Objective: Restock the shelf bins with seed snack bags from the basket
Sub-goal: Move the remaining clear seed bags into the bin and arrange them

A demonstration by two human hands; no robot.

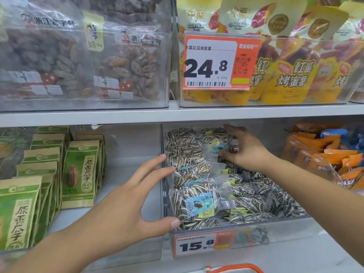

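A clear shelf bin (256, 223) on the lower shelf holds several clear bags of striped sunflower seeds (197, 201) with blue and yellow labels. My left hand (128, 201) is spread open at the bin's left front corner, its thumb and fingertips touching the wall and the front bags. My right hand (246, 148) reaches deep into the bin, fingers spread over bags (214, 142) stacked at the back. Neither hand grips a bag. Only the orange handle of the basket (236, 268) shows at the bottom edge.
Green seed pouches (80, 170) stand in the bin to the left. Orange snack bags (323, 156) fill the bin on the right. On the shelf above are bins of dried fruit (82, 56) and yellow sweet-potato pouches (285, 75). Price tags (197, 245) hang on the bin fronts.
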